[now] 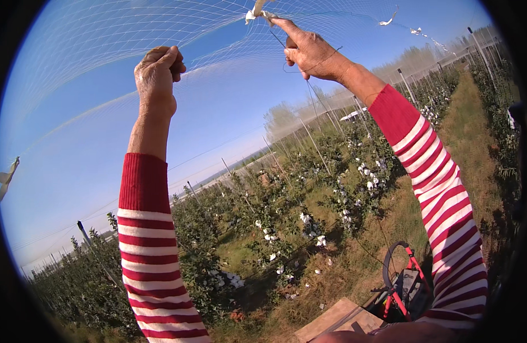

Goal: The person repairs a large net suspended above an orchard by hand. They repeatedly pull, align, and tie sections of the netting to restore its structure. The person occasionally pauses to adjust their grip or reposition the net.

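White mesh netting (117,25) stretches overhead against the sky. My left hand (157,70) is raised to its edge, fingers closed on the netting. To the right, my right hand (308,49) reaches up with the index finger extended to a knotted strip of whitish cloth (259,13) on the net. A thin dark wire or cord (308,72) loops around the right hand and hangs below it; the other fingers are curled, and whether they grip the cord is unclear. Another pale strip (388,20) is tied farther right along the net's line.
Below are rows of leafy orchard trees (246,214) with white bags, and slanted posts (315,145). A grassy lane (465,120) runs at right. Near me at the bottom are a wooden board (332,317) and a red and black frame (400,300), apparently a machine's. Thin wires cross the view.
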`<act>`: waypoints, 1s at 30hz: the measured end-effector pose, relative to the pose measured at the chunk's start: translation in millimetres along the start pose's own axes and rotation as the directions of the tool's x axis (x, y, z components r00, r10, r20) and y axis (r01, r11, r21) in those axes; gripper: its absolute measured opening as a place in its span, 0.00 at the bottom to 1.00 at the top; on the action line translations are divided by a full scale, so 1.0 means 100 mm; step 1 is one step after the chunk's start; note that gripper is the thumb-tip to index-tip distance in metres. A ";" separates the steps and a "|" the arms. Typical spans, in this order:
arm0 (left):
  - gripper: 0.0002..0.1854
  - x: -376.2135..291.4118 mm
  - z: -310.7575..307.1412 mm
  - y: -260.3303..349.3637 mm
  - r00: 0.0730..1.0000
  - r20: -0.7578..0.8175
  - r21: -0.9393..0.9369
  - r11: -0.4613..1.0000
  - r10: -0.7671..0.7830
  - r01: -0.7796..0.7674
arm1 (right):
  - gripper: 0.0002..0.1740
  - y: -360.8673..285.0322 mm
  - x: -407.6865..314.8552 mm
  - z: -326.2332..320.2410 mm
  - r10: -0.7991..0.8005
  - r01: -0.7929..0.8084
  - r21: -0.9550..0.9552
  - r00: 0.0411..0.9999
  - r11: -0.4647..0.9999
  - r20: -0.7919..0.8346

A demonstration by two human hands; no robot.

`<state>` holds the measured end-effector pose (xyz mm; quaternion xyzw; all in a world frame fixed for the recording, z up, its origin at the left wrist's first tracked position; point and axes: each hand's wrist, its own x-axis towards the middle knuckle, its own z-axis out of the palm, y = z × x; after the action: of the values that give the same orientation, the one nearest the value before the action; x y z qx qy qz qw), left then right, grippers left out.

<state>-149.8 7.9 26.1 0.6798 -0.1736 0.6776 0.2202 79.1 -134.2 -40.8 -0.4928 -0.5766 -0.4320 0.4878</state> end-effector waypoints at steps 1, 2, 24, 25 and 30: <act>0.06 0.00 0.01 0.00 1.000 0.011 0.000 1.000 -0.003 0.003 | 0.29 0.05 0.00 0.00 -0.019 0.019 0.040 1.000 0.999 -0.004; 0.06 0.01 0.01 -0.01 1.000 0.022 0.003 1.000 -0.005 0.005 | 0.26 0.14 0.03 0.00 -0.038 0.039 0.083 0.999 0.996 -0.009; 0.07 -0.08 -0.03 -0.02 1.000 -0.025 0.062 0.998 0.008 -0.007 | 0.07 0.29 0.59 0.64 -0.266 0.316 0.020 0.829 0.948 -0.492; 0.07 -0.09 -0.02 -0.02 0.999 -0.031 0.063 0.998 0.012 -0.010 | 0.07 0.32 0.61 0.68 -0.241 0.306 0.063 0.848 0.950 -0.471; 0.07 -0.06 -0.04 -0.01 1.000 -0.016 0.075 0.997 -0.006 0.007 | 0.07 0.22 0.52 0.67 -0.088 0.244 0.484 0.943 0.840 -0.322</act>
<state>-153.0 10.1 20.3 0.6827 -0.1442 0.6884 0.1981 89.9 -57.9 0.5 -0.2229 -0.6355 -0.3688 0.6407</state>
